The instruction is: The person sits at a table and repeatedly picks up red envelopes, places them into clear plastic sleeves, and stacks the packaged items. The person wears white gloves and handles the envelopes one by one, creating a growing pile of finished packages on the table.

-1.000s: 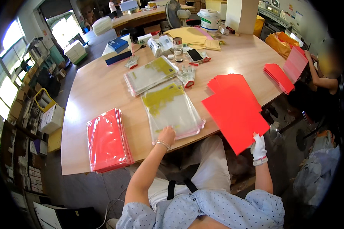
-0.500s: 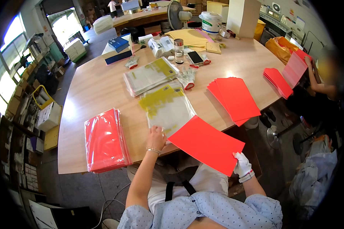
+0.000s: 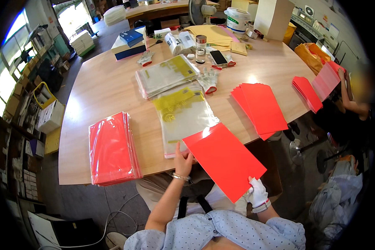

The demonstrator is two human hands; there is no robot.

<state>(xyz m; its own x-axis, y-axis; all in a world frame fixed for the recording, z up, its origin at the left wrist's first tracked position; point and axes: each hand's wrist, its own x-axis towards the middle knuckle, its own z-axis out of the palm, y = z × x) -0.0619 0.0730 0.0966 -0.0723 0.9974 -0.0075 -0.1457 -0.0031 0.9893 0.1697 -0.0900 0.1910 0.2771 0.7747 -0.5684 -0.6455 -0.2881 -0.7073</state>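
My right hand [image 3: 259,193], in a white glove, grips the lower right corner of a red sheet [image 3: 227,163]. The sheet slants over the table's front edge. Its upper end overlaps a clear plastic bag [image 3: 187,121] with yellow-green print; glare there hides whether it lies inside or on top. My bare left hand [image 3: 183,163] is beside the sheet's left edge, at the bag's near end. Its index finger points up and its thumb stands apart; the other fingers are mostly hidden. Behind lies a stack of similar bags [image 3: 166,76].
A stack of bagged red sheets [image 3: 111,148] lies to the left, loose red sheets [image 3: 262,108] to the right. Farther back are a white glove [image 3: 208,80], phone [image 3: 218,57], jar [image 3: 200,49], blue box [image 3: 131,37] and fan [image 3: 199,10]. At far right, a person [image 3: 354,100] handles red sheets.
The red sheet has turned steeper, its near end shifting left and toward me with my right hand. My left hand has moved right and nearer me, its index finger now extended.
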